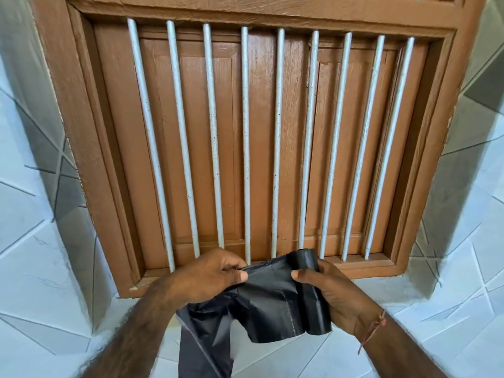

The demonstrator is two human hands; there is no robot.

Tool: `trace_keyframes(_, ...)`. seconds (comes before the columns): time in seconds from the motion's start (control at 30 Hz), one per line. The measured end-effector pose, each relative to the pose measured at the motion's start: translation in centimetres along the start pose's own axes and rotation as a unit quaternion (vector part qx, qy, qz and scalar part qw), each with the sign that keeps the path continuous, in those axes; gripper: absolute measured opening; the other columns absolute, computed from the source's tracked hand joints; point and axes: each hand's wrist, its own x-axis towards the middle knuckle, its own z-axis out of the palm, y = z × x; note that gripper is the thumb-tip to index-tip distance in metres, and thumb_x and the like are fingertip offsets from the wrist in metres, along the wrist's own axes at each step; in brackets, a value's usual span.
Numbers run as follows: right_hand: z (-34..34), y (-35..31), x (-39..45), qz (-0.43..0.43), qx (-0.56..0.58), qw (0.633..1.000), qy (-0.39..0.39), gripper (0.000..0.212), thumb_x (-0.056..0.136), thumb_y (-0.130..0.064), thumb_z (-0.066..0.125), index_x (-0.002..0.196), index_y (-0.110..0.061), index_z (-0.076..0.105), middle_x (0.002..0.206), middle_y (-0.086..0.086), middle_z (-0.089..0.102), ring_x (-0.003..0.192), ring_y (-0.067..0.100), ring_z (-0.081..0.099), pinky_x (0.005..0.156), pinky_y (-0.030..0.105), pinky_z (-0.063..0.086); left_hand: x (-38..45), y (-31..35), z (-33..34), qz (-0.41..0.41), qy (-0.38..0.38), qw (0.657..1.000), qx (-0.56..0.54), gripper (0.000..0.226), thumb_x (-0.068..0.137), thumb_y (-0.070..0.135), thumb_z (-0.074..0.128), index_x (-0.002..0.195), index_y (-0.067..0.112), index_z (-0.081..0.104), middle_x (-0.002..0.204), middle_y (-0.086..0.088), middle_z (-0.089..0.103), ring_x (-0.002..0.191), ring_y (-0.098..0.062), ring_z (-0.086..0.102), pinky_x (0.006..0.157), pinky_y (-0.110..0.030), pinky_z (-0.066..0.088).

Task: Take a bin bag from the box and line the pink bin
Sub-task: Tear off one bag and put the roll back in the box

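Observation:
A roll of black bin bags (pixel 311 293) stands upright in my right hand (pixel 335 293), whose thumb presses its front. From the roll a black bin bag (pixel 261 304) stretches leftward, with a perforated seam showing near the roll. My left hand (pixel 207 279) pinches the bag's top edge between thumb and fingers. The rest of the bag hangs down below my left wrist to the bottom edge of the view. Neither the box nor the pink bin is in view.
Straight ahead is a brown wooden window frame (pixel 90 159) with shut shutters behind several white vertical bars (pixel 246 143). White tiled wall (pixel 32 268) with grey line patterns surrounds it on both sides and below.

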Motion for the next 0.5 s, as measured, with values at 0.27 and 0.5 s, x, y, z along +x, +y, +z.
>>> trace_keyframes(0.27,2.4,-0.2,0.7,-0.098,-0.039,0.986,0.128,0.027,0.069,-0.026,0.084,0.089,-0.011,0.074,0.086,0.01,0.078,0.082,0.025,0.075,0.076,0.035,0.059,0.1,0.2,3.5,-0.012,0.059,0.99,-0.129,0.028,0.094,0.033,0.056,0.084,0.01,0.067,0.074,0.003,0.06,0.071,-0.007,0.053,0.067,-0.025,0.041)
trace_keyframes(0.5,2.7,0.8,2.0,-0.148,-0.109,0.958,0.22,0.025,0.066,-0.033,0.085,0.082,-0.018,0.074,0.077,0.003,0.076,0.075,0.021,0.073,0.071,0.035,0.061,2.2,0.4,6.1,0.056,0.189,0.98,-0.029,0.042,0.095,0.031,0.054,0.054,0.026,0.049,0.048,0.012,0.039,0.051,-0.005,0.033,0.053,-0.03,0.03)
